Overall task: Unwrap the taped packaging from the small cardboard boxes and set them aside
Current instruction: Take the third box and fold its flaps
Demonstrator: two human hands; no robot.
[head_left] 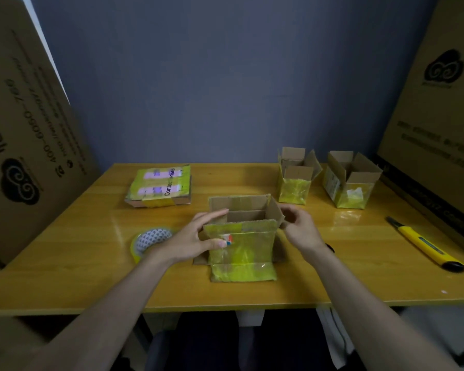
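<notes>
Left hand (196,238) pinches the near yellow-taped wall of the small open brown cardboard box (243,236); right hand (298,227), fingers curled, grips the opposite flap. Brace left, peel steadily.

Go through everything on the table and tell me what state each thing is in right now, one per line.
Box in hands: flaps open, upright, yellow tape on its front.
Left hand: grips the box's left side.
Right hand: holds the right flap.
Two far boxes: flaps open, set aside.
Flat package: taped shut, untouched.
Tape roll: lying flat.
Utility knife: lying untouched; blade cannot tell.
</notes>
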